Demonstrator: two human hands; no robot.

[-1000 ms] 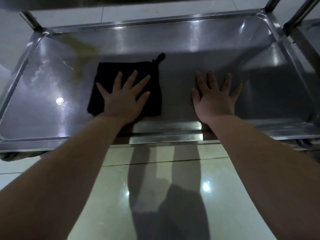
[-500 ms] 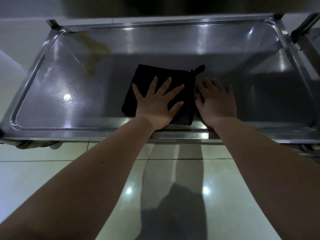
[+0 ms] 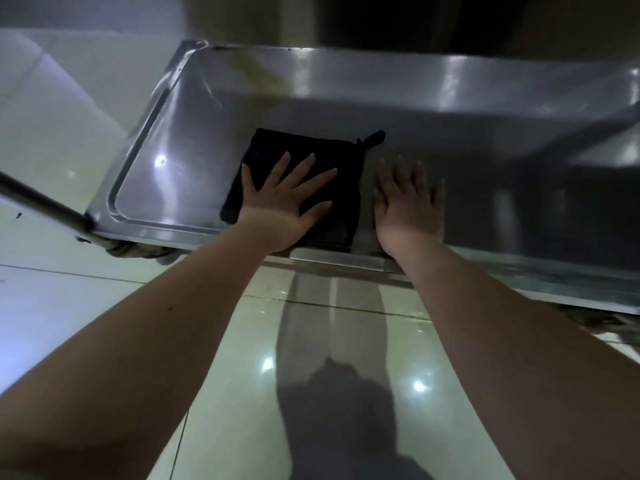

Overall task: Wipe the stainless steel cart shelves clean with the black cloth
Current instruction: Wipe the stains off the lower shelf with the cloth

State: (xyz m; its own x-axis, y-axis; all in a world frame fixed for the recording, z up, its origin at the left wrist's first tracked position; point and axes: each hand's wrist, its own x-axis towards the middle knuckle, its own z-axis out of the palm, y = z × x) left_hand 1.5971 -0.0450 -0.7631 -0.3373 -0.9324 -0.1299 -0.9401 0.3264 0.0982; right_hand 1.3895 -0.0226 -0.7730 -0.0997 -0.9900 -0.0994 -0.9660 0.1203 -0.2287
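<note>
A folded black cloth (image 3: 341,164) with a small hanging loop lies flat on the lower stainless steel cart shelf (image 3: 194,140), near its front edge. My left hand (image 3: 282,202) presses on the cloth with fingers spread and straight. Just to the right of the cloth, my right hand (image 3: 408,206) rests flat on the bare steel, fingers straight. A brownish smear (image 3: 266,77) marks the shelf's far left part.
The upper shelf's dark underside (image 3: 415,22) hangs over the back. A cart post (image 3: 41,200) slants in at the left front corner, with a caster (image 3: 138,251) below it. Glossy pale floor tiles (image 3: 104,306) lie in front and to the left.
The cloth slid rightward under my left hand until it sat beside my right hand. My view has shifted right and tilted since, so the shelf's left end now shows.
</note>
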